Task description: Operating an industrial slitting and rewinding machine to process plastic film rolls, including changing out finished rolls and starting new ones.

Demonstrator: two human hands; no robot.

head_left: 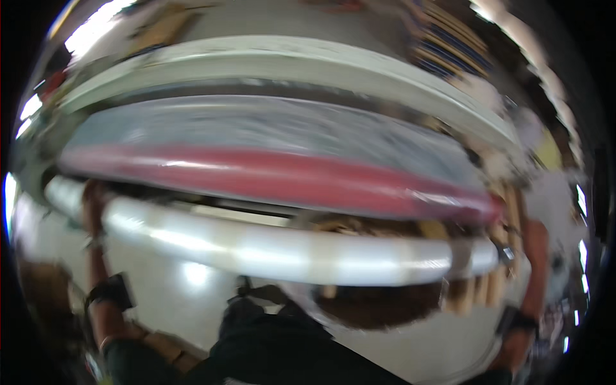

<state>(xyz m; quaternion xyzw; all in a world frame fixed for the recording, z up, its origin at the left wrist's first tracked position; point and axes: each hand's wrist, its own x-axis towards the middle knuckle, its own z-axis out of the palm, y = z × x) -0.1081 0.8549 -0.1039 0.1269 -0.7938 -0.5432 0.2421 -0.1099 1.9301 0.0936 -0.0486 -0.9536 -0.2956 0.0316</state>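
A long white roll point(269, 253), glossy and banded with paler brown stripes, stretches across the front of me from left to right. Around its left part my left hand point(94, 200) is closed, fingers wrapped over the top. At the opposite end, my right hand point(534, 232) is beside the roll's tip; motion smears its fingers, so its grip is unclear. Just beyond the white roll lies a long red roll point(256, 172), with greyish shiny sheeting point(269, 125) along its far side. Dark bands sit on both my wrists.
Behind the sheeting runs a long pale beam point(269, 58). A round brown container point(378, 308) stands below the white roll, near my legs. Brown tube-like pieces point(478, 292) are at the right. Striped stacked items point(452, 38) lie at the far right. Pale floor point(186, 301) shows in front.
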